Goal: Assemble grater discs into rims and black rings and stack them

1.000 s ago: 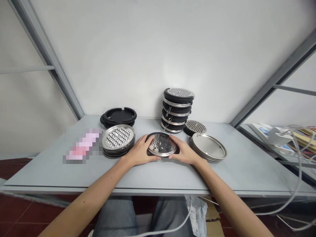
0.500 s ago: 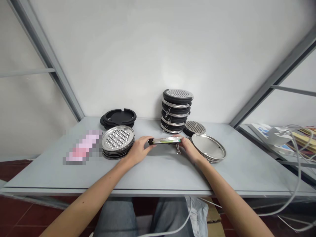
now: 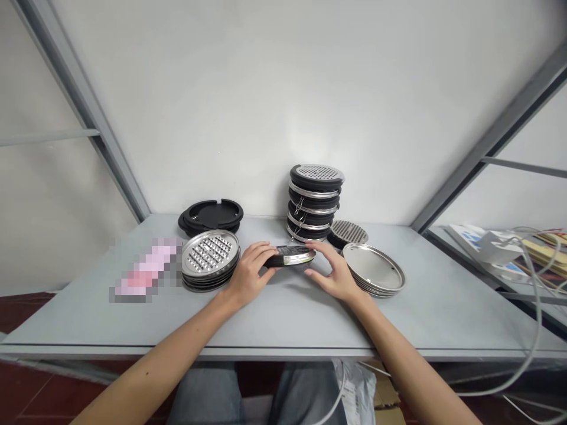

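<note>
My left hand grips the left side of a round black-and-silver disc, thumb in front and fingers over the top. The disc is tilted above the table, its silvery edge facing me. At its right end, fingertips of my right hand rest on the upper rim, with the thumb lower down and a gap towards the palm. A stack of round metal grater plates sits just left of my left hand. Shallow round metal trays are piled right of my right hand.
Behind the hands rises a stack of black-rimmed graters with wire clips. Another round grater lies beside it. Black plastic rings are at back left, near a blurred pink item. White cables hang at right.
The disc has turned and tilted, showing more of its dark top and silvery edge. My right hand's grip has loosened, with thumb and fingers farther apart. My left hand still grips its left side.
</note>
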